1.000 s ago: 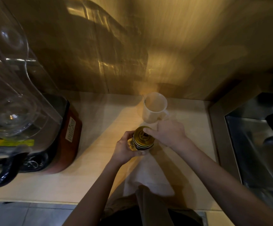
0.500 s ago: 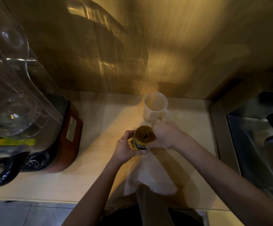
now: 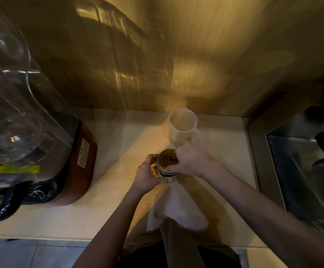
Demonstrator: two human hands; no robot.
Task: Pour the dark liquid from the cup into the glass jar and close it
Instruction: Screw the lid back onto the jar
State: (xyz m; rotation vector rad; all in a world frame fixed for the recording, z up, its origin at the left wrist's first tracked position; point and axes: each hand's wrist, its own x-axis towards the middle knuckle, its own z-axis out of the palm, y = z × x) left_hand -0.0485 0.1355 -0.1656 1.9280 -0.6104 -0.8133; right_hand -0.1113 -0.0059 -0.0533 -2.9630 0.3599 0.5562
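A small glass jar (image 3: 156,170) stands on the light wooden counter (image 3: 107,192), holding dark liquid and capped by a gold metal lid (image 3: 168,158). My left hand (image 3: 147,176) wraps around the jar's left side. My right hand (image 3: 191,159) grips the lid from the right, fingers curled over its rim. Just behind the jar stands a white cup (image 3: 182,125), upright, its inside looking empty. Both hands hide most of the jar's body.
A blender with a clear jug (image 3: 12,113) and a red-and-black base (image 3: 76,163) stands at the left. A steel sink (image 3: 300,171) lies at the right. A white cloth (image 3: 180,207) lies on the counter under my forearms. A wooden wall rises behind.
My right hand has shifted its grip around the lid, the wrist turning, while my left hand keeps the jar still. The cup has not moved.
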